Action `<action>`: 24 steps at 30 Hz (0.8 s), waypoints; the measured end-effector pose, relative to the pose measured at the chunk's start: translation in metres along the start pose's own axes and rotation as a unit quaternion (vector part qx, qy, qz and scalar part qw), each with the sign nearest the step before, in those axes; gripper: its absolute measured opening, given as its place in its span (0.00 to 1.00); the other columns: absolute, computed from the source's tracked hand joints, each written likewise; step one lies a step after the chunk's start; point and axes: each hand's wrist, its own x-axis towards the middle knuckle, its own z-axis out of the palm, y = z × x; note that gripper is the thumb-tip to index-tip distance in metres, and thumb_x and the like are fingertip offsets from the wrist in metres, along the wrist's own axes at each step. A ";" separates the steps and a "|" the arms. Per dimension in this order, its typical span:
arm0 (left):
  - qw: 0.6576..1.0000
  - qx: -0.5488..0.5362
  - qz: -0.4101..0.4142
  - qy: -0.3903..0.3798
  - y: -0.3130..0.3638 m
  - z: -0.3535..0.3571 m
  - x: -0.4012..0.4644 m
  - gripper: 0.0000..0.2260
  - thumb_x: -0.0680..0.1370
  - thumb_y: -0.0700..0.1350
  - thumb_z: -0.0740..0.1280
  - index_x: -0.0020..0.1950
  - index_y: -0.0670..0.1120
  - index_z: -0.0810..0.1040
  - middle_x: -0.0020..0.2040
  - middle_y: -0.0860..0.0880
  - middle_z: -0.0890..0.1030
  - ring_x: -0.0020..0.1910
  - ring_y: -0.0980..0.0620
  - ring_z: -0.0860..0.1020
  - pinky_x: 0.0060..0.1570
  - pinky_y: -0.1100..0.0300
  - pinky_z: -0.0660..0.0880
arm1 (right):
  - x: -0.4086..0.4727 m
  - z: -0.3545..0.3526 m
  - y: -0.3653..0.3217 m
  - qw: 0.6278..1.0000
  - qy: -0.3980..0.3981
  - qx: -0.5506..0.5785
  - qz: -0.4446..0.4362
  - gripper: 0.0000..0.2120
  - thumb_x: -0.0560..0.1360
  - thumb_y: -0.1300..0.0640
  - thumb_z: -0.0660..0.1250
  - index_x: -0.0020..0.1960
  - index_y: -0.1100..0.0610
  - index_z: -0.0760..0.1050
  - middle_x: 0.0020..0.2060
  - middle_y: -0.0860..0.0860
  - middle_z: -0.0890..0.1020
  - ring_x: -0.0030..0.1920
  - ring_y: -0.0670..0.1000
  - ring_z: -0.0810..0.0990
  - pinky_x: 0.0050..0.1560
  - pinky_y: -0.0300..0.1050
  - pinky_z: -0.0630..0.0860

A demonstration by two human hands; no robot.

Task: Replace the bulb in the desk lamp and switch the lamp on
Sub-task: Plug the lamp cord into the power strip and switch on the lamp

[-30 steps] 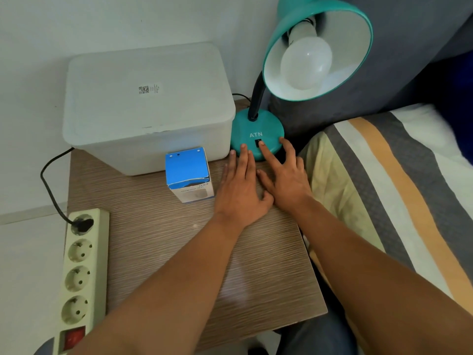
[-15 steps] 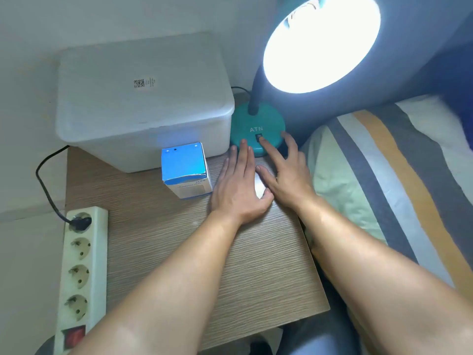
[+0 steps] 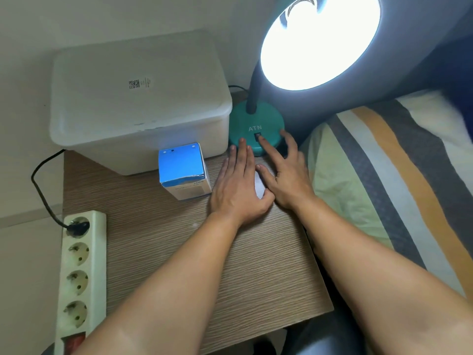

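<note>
Both hands flat, grip released: left hand [image 3: 239,190] by lit lamp [image 3: 257,129] base, right hand [image 3: 288,175] forefinger on switch [image 3: 257,136].

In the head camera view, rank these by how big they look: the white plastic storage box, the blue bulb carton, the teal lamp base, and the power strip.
1. white plastic storage box
2. power strip, though nearness to the camera inflates it
3. teal lamp base and blue bulb carton: too alike to rank

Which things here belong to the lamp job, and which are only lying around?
Belong to the job:
- desk lamp, lit
- switch on its base, under the right hand
- left hand, flat beside the base
- blue bulb box
- power strip

Lying about:
- white plastic box
- striped bedding
</note>
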 end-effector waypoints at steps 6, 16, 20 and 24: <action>1.000 0.003 -0.002 0.002 0.001 0.000 0.001 0.41 0.75 0.63 0.50 0.81 0.40 0.43 0.81 0.42 0.41 0.80 0.46 0.38 0.79 0.50 0.45 | 0.000 0.000 0.000 1.000 0.005 0.001 -0.004 0.28 0.77 0.36 0.57 0.74 0.27 0.50 0.78 0.47 0.51 0.69 0.59 0.63 0.66 0.60 0.69; 1.000 -0.003 -0.004 0.010 0.003 -0.001 0.002 0.42 0.74 0.61 0.53 0.81 0.40 0.44 0.81 0.41 0.41 0.80 0.45 0.39 0.78 0.52 0.42 | 0.004 0.001 0.002 1.000 0.018 0.007 -0.017 0.30 0.75 0.39 0.60 0.75 0.29 0.53 0.77 0.48 0.53 0.67 0.59 0.65 0.66 0.57 0.69; 1.000 -0.008 -0.002 0.014 0.004 0.000 0.002 0.42 0.74 0.60 0.56 0.81 0.39 0.45 0.81 0.41 0.41 0.80 0.45 0.39 0.78 0.51 0.43 | 0.005 0.001 0.002 0.999 0.030 -0.005 -0.021 0.31 0.74 0.38 0.59 0.75 0.31 0.53 0.76 0.50 0.55 0.65 0.59 0.67 0.65 0.56 0.69; 1.000 -0.015 -0.002 0.013 0.004 -0.001 0.002 0.42 0.73 0.58 0.57 0.81 0.39 0.45 0.81 0.41 0.42 0.80 0.45 0.40 0.78 0.51 0.44 | 0.007 0.001 0.000 0.999 0.028 -0.038 -0.023 0.32 0.73 0.35 0.56 0.76 0.33 0.53 0.76 0.52 0.56 0.63 0.61 0.68 0.64 0.58 0.70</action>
